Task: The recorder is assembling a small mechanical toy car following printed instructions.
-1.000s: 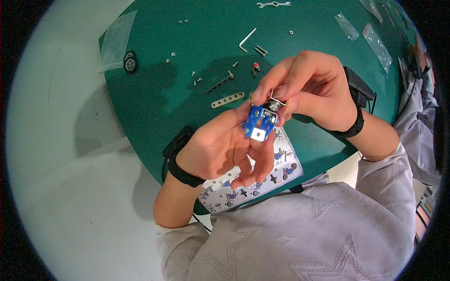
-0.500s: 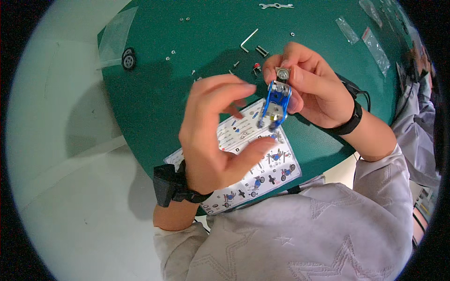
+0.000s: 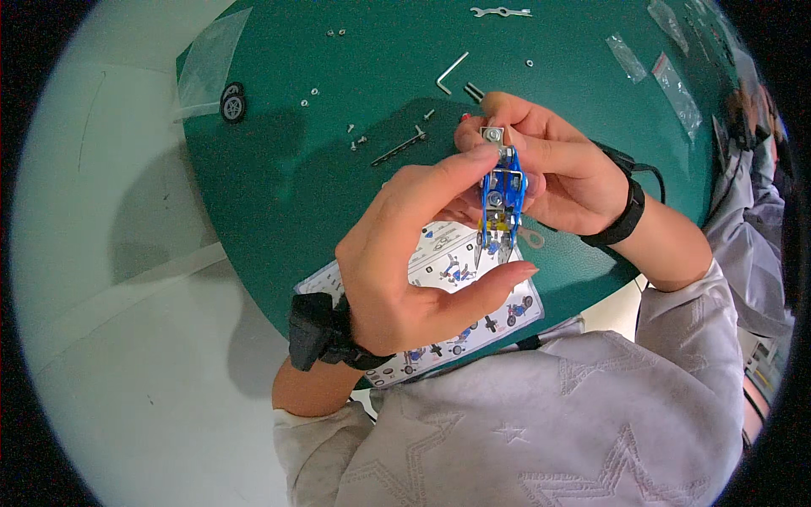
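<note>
A small blue and silver metal model (image 3: 502,201) is held upright above a round green table (image 3: 279,169). My left hand (image 3: 405,253) pinches it lengthwise, index fingertip at its top and thumb under its lower end. My right hand (image 3: 553,173) grips the model from behind, fingers around its upper silver bracket. Both wrists carry black bands. Beneath the hands lies a printed instruction sheet (image 3: 439,270) with small pictures.
Loose parts lie on the table: a black wheel (image 3: 232,106) by a clear plastic bag (image 3: 207,72), a perforated metal strip (image 3: 399,149), an L-shaped hex key (image 3: 450,71), a small flat spanner (image 3: 500,12), scattered screws and nuts, more clear bags (image 3: 629,57) at right.
The model has been turned from lying low in my hands to standing upright. My left hand rose and now clamps it between index finger and thumb.
</note>
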{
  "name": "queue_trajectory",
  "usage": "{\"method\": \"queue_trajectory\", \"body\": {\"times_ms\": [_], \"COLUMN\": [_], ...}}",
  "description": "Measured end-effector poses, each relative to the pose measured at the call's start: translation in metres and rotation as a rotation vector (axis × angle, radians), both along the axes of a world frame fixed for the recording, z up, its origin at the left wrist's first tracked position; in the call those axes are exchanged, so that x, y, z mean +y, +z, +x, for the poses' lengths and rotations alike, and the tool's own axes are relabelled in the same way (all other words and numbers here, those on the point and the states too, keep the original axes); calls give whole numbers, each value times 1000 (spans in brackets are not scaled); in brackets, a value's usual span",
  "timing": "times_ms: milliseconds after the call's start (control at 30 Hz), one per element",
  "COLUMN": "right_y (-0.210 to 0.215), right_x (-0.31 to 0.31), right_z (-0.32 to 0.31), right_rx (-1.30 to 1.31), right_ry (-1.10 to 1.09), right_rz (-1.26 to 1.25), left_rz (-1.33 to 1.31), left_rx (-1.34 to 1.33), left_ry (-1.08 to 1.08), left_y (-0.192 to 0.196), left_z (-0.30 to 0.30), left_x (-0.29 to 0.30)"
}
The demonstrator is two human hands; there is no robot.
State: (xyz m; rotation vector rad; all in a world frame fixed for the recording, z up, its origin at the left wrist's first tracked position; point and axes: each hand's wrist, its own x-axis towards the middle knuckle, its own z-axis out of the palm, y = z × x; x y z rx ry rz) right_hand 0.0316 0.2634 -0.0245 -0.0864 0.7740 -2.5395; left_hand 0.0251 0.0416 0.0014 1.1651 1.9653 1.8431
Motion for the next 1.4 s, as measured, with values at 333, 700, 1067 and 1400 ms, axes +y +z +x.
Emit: {"method": "queue_trajectory", "body": {"times_ms": [333, 700, 1067, 1400], "right_y": [-3, -4, -1, -1], "right_x": [-2, 1, 3, 1], "right_z": [2, -1, -3, -2], "right_rx": [21, 22, 66, 96], "right_ry": [97, 120, 96, 64], "right_rz": [-14, -16, -2, 0], "left_rz": [170, 237, 135, 275], "left_rx": [-109, -288, -279, -362], "left_ry": [130, 73, -98, -72], "left_y": [2, 2, 2, 1], "left_z": [4, 6, -3, 0], "left_x": [11, 9, -2, 3]}}
